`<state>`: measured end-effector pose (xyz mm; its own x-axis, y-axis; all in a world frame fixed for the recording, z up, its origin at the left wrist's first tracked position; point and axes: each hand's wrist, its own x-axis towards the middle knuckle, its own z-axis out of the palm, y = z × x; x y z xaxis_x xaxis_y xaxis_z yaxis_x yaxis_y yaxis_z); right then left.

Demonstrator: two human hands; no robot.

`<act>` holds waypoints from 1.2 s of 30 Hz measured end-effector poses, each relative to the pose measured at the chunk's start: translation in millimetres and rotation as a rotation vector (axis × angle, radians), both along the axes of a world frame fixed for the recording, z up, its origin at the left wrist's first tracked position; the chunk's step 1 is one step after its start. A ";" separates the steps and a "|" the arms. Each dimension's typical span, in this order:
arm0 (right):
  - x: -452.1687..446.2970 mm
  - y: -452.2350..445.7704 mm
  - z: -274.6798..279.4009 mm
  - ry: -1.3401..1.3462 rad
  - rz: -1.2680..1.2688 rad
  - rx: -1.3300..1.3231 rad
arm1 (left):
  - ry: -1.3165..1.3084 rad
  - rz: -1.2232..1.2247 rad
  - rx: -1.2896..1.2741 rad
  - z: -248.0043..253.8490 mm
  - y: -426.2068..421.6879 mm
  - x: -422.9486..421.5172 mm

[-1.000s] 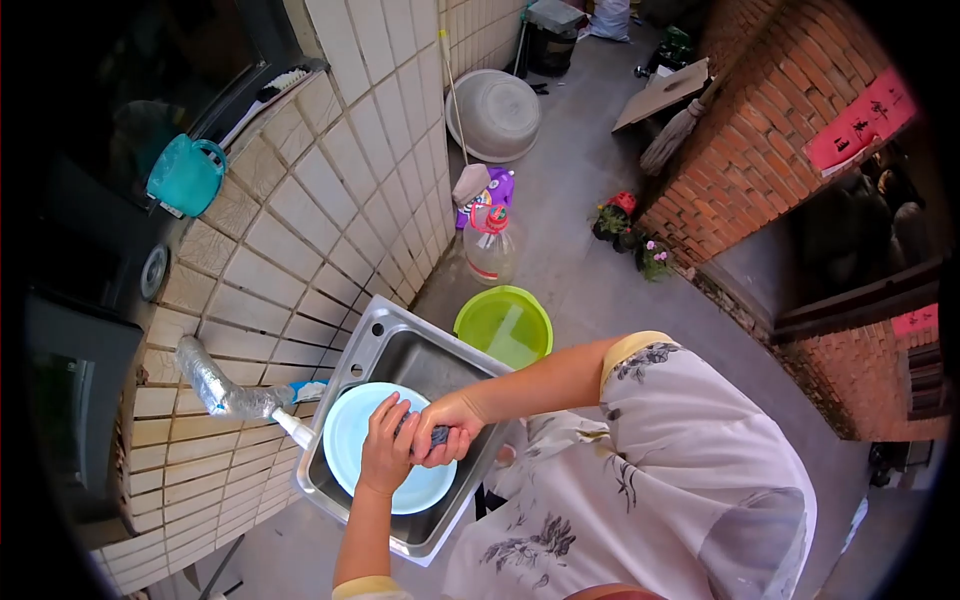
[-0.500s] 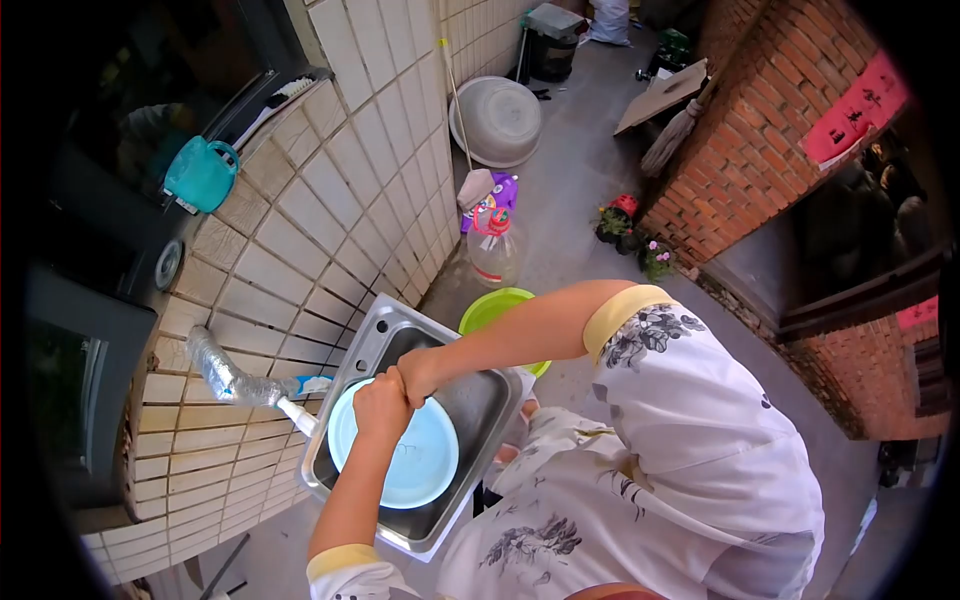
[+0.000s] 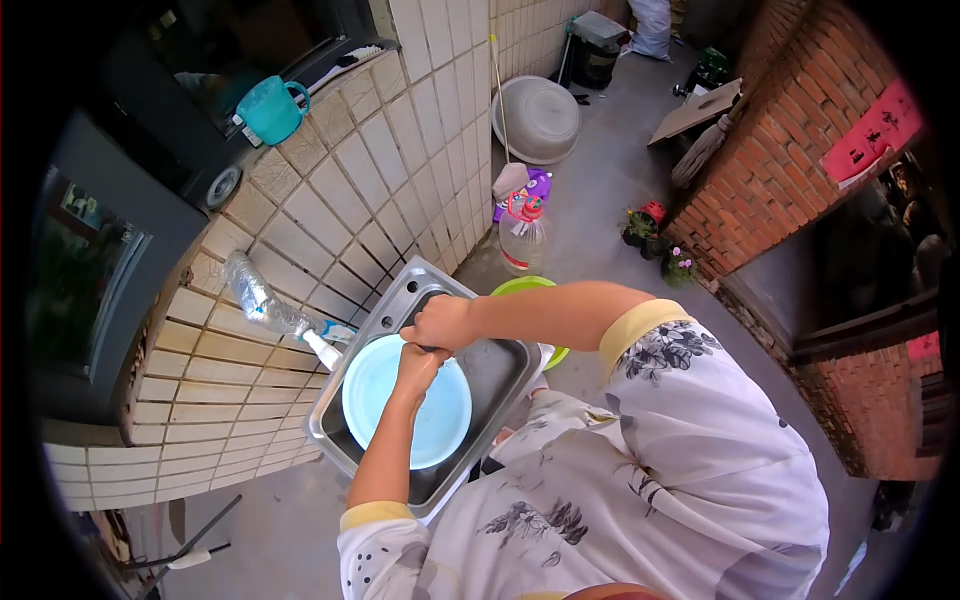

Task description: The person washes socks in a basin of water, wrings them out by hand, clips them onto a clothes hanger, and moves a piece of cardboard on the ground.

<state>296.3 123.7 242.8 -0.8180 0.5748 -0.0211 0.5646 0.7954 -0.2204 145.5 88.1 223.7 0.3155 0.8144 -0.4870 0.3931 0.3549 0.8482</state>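
Over the sink, my right hand (image 3: 443,322) is closed, knuckles up. My left hand (image 3: 419,366) is closed just below it, and the two press together. A narrow dark strip shows between them, but what it is I cannot make out. Beneath the hands is a round light-blue basin (image 3: 398,415) with a little water in it; my left hand and forearm cover part of it. The basin sits in a stainless steel sink (image 3: 497,375), whose rim has round holes at the far corner.
A foil-wrapped pipe (image 3: 262,295) runs along the tiled wall beside the sink. Behind the sink stand a green basin (image 3: 524,285), a large clear bottle (image 3: 523,240) and a large grey tub (image 3: 537,120). A teal cup (image 3: 272,110) is on the ledge. Flower pots (image 3: 677,265) stand by the brick wall.
The view has shifted, so the sink appears higher and further right. My hands have moved towards the basin's far edge and turned against each other, the left now lower beneath the right.
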 end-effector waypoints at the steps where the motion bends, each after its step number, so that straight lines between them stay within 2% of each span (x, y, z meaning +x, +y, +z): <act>1: 2.0 -8.4 -3.0 0.029 0.008 0.054 | -0.014 -0.024 0.066 1.0 -5.6 -0.1; 2: 5.2 -14.9 -6.1 0.053 0.020 0.111 | -0.033 -0.045 0.135 2.4 -8.5 -1.0; 3: 7.5 -21.2 -11.6 0.131 0.049 0.164 | 0.058 -0.078 -0.009 7.9 -9.7 -3.6; 6: 6.3 -42.0 -11.5 -0.027 -0.142 0.045 | 0.043 -0.108 -0.103 18.8 -15.8 -8.2; 7: 9.1 -51.7 6.5 0.058 -0.221 -0.054 | -0.035 -0.056 -0.078 17.2 -18.5 -10.6; 9: 15.4 -39.9 -23.9 0.270 -0.489 -0.385 | -0.022 0.014 0.228 24.3 -32.2 -15.7; 10: 16.6 -38.7 -6.9 0.377 -0.616 -0.553 | -0.014 0.053 0.380 35.7 -39.8 -15.5; 11: 22.5 -40.1 10.1 0.522 -0.887 -1.098 | 0.167 0.019 0.722 48.1 -50.4 -13.8; 12: 26.0 -39.0 5.4 0.627 -0.847 -1.326 | 0.358 -0.018 1.057 61.0 -61.9 -10.6; 13: 29.6 -37.7 -2.4 0.727 -0.794 -1.552 | 0.444 -0.195 1.193 59.5 -63.5 -17.0; 14: 34.2 -36.6 -9.5 0.823 -0.730 -1.776 | 0.495 -0.257 1.265 56.3 -65.3 -18.2; 16: 32.7 -46.4 4.9 0.633 -0.476 -1.952 | 0.603 -0.385 1.404 49.9 -66.3 -14.9; 17: 32.3 -52.7 12.8 0.529 -0.313 -2.036 | 0.640 -0.396 1.366 49.9 -65.0 -10.4; 20: 38.4 -65.2 19.3 0.464 -0.076 -2.282 | 0.357 -0.445 1.432 63.7 -58.1 4.6; 22: 51.2 -62.0 26.3 0.309 0.148 -2.282 | 0.431 -0.528 1.391 81.6 -61.1 20.5; 23: 60.6 -61.0 32.2 0.228 0.120 -2.274 | 0.468 -0.565 1.361 85.2 -62.6 29.0; 26: 68.6 -47.2 16.4 0.049 -0.064 -2.103 | 0.903 -0.662 1.185 78.3 -62.7 50.8; 27: 66.3 -42.2 6.9 0.046 -0.168 -1.977 | 0.948 -0.620 1.178 74.7 -58.9 57.7; 28: 68.6 -43.9 18.4 0.103 -0.328 -1.740 | 0.984 -0.581 1.092 69.4 -53.9 62.4; 30: 63.8 -32.9 14.9 0.054 -0.444 -1.353 | 1.047 -0.455 0.919 62.3 -47.7 73.0; 32: 59.2 -23.9 -5.6 -0.009 -0.243 -0.863 | 1.037 -0.350 0.763 53.9 -46.8 82.2; 34: 68.6 -27.2 12.9 -0.036 -0.200 -0.534 | 0.999 -0.197 0.651 35.9 -49.7 83.9; 36: 71.5 -21.5 19.2 -0.051 -0.087 -0.345 | 0.925 -0.017 0.533 40.0 -51.9 93.8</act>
<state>367.8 102.2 262.1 -0.7590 0.5944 -0.2656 0.6443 0.6270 -0.4379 239.2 36.2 263.7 0.0187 0.9920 -0.1251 0.9651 0.0148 0.2616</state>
